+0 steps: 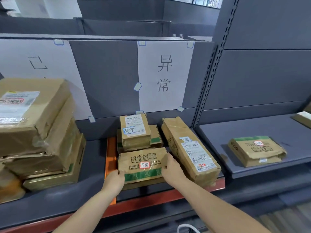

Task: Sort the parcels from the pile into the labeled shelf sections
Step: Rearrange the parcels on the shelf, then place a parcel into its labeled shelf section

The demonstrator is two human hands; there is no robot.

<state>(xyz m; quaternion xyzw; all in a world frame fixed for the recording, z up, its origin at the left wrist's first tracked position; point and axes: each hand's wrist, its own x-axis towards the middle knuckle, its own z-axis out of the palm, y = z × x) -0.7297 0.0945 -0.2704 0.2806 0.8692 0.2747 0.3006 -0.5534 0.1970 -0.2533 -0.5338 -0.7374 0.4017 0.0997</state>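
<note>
Left hand: the left hand is gripping the near left corner of the parcel with the green band, its fingers curling round the end.
Right hand: the right hand is holding the right end of the same parcel, the thumb lying on the top face and the fingers hidden behind the edge.
Parcel in hand: it is lying flat near the front edge of the shelf board, under the paper sign, and it is carrying a small handwritten sticker with the same two characters as the sign.
Neighbours: the stack of two small parcels is standing just behind it, toward the back wall; the long parcel is lying just beside its right end, and whether they touch is not clear.
Step in hand: the person is probably seating the parcel in this section.
Doing it well: it is better to keep both ends level and to push straight toward the back, stopping before the stack is shifting.
Caution: the right fingers are sitting in the narrow gap beside the long parcel, so they should come out upward.
Other section: the tall pile of boxes is standing well apart at the left end of the shelf.
</note>
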